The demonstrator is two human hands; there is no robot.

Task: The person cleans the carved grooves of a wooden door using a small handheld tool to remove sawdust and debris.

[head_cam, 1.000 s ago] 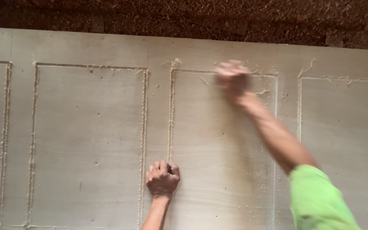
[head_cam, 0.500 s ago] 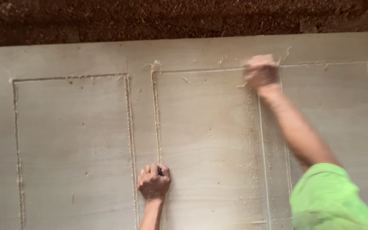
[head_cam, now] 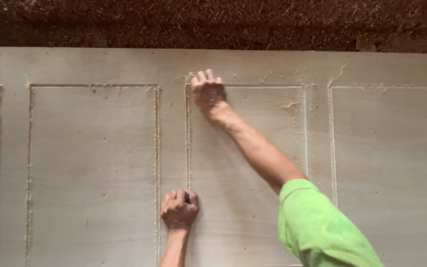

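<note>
Wooden door panel (head_cam: 100, 163) with routed rectangular grooves is laid flat and fills almost the whole frame, so pretty much everything is happening on it. A small dark tool (head_cam: 187, 197), too hidden to be identified properly, is gripped in the left hand (head_cam: 179, 210) at lower centre, fingers curled tight into a fist around it. It's held right at the bottom of the vertical groove (head_cam: 188, 143), probably so the tip can be run along that channel. The right hand (head_cam: 207, 91) is stretched out to the top centre, fingers extended and close together, pressed flat at the upper corner of the same groove, likely to brush shavings or steady the board. A bright green sleeve (head_cam: 322, 232) is seen at lower right. Pale wood fibres (head_cam: 292, 105) are scattered along the grooves. Beyond the panel's far edge, a dark ground covered in sawdust (head_cam: 213, 22) is visible across the top.
</note>
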